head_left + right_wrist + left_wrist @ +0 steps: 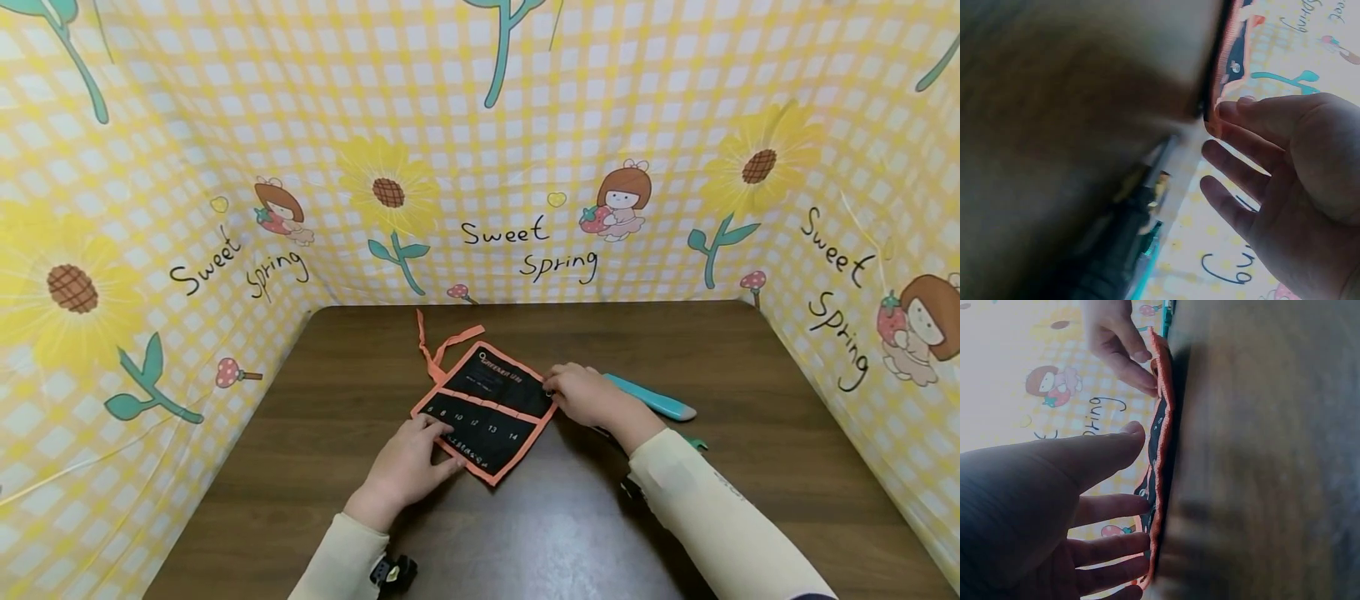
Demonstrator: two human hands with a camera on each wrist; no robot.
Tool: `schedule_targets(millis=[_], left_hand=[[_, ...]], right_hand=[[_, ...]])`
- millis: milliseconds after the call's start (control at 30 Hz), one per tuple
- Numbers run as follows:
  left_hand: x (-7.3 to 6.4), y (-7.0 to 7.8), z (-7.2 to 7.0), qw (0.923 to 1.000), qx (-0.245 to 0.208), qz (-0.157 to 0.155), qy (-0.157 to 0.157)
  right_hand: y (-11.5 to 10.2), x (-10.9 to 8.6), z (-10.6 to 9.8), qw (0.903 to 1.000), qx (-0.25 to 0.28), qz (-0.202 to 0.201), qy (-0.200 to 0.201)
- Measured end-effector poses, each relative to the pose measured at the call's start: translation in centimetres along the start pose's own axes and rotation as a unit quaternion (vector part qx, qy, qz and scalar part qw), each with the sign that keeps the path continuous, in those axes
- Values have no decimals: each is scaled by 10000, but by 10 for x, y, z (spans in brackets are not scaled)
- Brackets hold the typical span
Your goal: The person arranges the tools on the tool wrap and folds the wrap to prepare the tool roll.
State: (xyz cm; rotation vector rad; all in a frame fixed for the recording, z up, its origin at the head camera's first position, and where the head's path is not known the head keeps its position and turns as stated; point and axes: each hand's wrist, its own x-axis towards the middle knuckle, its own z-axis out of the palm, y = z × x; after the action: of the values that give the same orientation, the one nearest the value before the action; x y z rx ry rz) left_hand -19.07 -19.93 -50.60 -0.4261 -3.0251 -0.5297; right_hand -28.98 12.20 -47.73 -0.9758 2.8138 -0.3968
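A black fabric tool pouch with orange trim lies flat on the table, turned at an angle. White size numbers run along its pocket, and orange ties trail from its upper left side. My left hand rests on the pouch's lower left edge, fingers fairly straight. In the left wrist view, those fingertips touch the orange border. On the opposite side, my right hand pinches the pouch's right corner between thumb and forefinger. The right wrist view shows that corner in the pinch, with the other fingers spread.
To the right lies a long turquoise tool with a grey end. A green piece shows beside the right sleeve. A dark-handled tool with a thin shaft lies near the right hand. Patterned yellow cloth walls the table's back and sides.
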Motion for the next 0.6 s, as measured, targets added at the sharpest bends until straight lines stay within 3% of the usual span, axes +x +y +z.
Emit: schedule_targets(millis=[133, 600], left_hand=[[-1, 2, 1, 10000, 76, 12, 7], [6, -1, 3, 9997, 160, -28, -168]], right_hand=[[2, 0, 4, 9999, -40, 101, -115], [-1, -14, 11, 9999, 22, 31, 158]])
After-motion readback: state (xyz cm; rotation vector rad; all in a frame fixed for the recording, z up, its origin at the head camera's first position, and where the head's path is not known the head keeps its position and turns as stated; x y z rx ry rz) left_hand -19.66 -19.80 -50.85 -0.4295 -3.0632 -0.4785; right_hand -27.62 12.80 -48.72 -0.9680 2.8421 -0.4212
